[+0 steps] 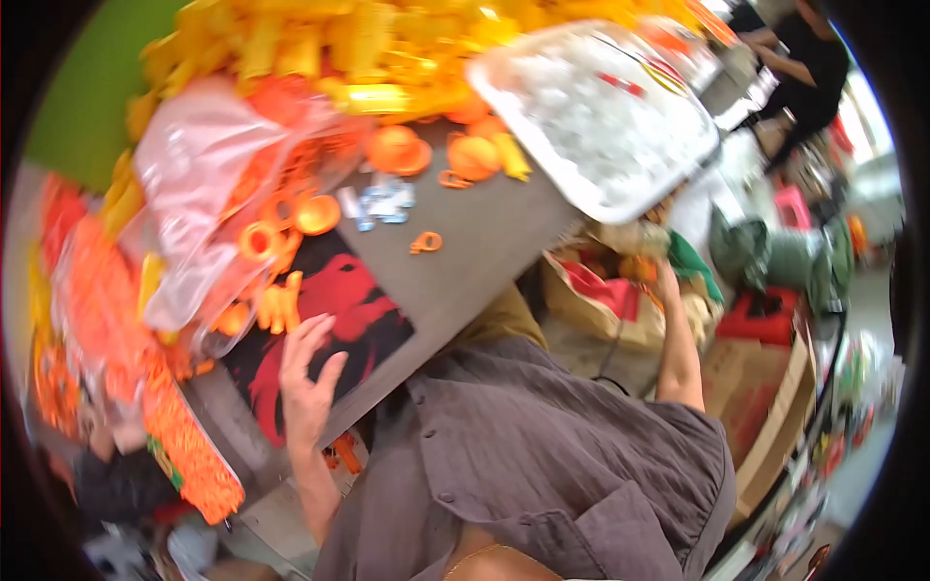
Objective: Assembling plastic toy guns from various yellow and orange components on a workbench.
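My left hand is open, thumb and fingers apart, above a black and red mat at the table's near edge. Just beyond its fingertips lie small orange plastic parts. My right hand reaches out to the right, over an open cardboard box with red and green material in it. By its fingers is a clear and orange item; blur hides whether they grip it. On the table are orange round caps, a small orange ring piece and small blue-white pieces.
Yellow plastic parts are heaped along the far side. A white tray of clear pieces stands at the far right. Plastic bags and orange parts crowd the left. Another person is at the upper right; a carton stands right.
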### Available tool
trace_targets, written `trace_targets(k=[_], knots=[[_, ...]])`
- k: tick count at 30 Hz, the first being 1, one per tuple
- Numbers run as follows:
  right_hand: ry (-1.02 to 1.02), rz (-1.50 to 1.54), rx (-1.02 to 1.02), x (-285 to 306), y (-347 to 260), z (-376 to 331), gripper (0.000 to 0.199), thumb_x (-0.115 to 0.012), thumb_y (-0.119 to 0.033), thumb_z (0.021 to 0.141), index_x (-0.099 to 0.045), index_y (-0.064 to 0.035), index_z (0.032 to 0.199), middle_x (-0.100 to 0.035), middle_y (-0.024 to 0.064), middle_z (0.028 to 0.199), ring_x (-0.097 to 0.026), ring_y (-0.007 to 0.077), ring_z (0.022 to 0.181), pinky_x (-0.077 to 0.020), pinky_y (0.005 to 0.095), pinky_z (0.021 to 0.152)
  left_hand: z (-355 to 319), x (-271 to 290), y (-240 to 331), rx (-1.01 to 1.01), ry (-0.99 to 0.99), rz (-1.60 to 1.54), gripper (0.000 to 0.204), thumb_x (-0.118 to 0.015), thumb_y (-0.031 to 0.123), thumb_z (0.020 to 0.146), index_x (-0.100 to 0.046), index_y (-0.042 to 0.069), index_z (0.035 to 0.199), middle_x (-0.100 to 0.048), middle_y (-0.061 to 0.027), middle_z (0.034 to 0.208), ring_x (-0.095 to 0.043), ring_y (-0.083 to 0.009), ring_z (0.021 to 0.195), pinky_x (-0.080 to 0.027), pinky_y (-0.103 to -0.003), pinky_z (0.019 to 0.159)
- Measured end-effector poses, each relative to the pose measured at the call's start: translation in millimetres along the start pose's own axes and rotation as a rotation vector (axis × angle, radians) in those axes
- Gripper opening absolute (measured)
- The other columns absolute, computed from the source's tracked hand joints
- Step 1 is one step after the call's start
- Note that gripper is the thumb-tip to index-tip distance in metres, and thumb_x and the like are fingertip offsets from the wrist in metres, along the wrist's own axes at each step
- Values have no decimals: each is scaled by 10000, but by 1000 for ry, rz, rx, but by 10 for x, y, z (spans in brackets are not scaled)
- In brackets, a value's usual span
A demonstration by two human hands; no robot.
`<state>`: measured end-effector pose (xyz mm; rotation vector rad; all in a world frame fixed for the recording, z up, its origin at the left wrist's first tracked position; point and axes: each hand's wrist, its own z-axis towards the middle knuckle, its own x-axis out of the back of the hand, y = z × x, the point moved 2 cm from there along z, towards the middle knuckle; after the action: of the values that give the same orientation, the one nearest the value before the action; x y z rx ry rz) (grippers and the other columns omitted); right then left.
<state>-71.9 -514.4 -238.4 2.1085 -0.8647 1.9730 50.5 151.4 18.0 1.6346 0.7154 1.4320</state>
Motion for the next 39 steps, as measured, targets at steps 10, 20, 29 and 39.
trace_targets(k=[10, 20, 29, 39], knots=[[1376, 318, 120, 2247, -2128, -103, 142, -567, -18, 924, -624, 48, 1036, -657, 164, 985, -636, 262, 915, -511, 348, 828, -73, 148, -81, -64, 12, 71, 392, -692, 49, 835, -613, 25, 1218, -590, -113, 1220, -583, -248, 1132, -454, -339, 969], [-51, 639, 1370, 662, -5482, -763, 236, -618, 59, 802, -642, -33, 1018, -644, 97, 993, -613, 280, 949, -498, 366, 818, 58, 797, 121, -219, 377, 150, 204, -651, 112, 892, -672, 1, 1061, -703, -121, 943, -681, -189, 856, -524, -308, 750], [-103, 470, 1577, 167, -5860, -1128, 279, -639, 28, 749, -644, -57, 1014, -609, 67, 1065, -559, 277, 999, -446, 403, 838, 895, 3193, -1414, -137, 558, 868, 377, -611, 192, 918, -586, 45, 1265, -622, -180, 1219, -607, -279, 1112, -468, -363, 963], [-176, 621, 1453, 116, -5861, -986, 214, -654, -16, 802, -639, -61, 1010, -625, 81, 1027, -589, 282, 971, -466, 383, 848, 1423, 3122, -1455, 326, 37, 688, 814, -790, 374, 699, -488, 31, 1372, -600, -166, 1260, -567, -253, 1186, -440, -370, 997]])
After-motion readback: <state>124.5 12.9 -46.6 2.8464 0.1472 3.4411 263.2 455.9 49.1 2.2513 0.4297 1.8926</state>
